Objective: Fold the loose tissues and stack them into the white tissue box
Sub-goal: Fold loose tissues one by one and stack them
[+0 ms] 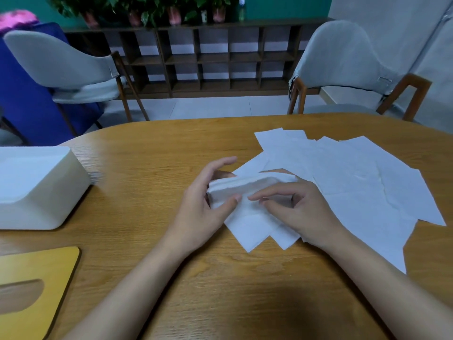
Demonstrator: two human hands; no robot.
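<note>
A folded wad of white tissues (242,186) is held just above the wooden table (152,155), at its middle. My left hand (206,207) grips its left end, thumb in front and fingers behind. My right hand (299,209) holds its right end, index finger and thumb on the front face. Under and to the right of both hands lie several loose flat tissues (355,182), overlapping. The white tissue box (36,185) stands at the table's left edge, well apart from my hands, its top facing up.
A yellow wooden lid (31,285) with an oval slot lies at the near left. Two grey chairs (73,69) (348,69) stand beyond the table's far edge, with a dark shelf unit (208,57) behind them.
</note>
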